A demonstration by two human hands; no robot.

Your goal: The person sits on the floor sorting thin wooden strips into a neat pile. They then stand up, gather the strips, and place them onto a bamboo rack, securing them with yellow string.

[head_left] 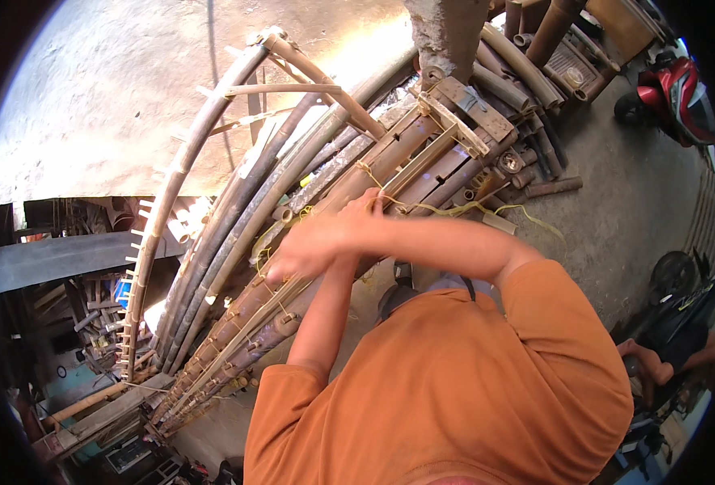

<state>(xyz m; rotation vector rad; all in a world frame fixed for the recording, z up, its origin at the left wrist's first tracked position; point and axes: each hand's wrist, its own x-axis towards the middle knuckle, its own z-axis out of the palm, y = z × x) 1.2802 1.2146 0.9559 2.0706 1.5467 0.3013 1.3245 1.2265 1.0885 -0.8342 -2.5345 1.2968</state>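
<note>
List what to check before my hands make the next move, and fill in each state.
1. Left hand at the long bamboo frame: ok.
2. Right hand sharply visible: not ok, blurred.
3. Right forearm clear of left forearm: not ok, it crosses over in this view.
4. Yellow cord gathered in: not ok, a length trails off rightward.
5. Cord firmly gripped: cannot tell.

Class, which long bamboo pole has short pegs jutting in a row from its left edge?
The strongly bowed pole left of the dark poles: pegs line its lower outer edge, while those show none.
</note>
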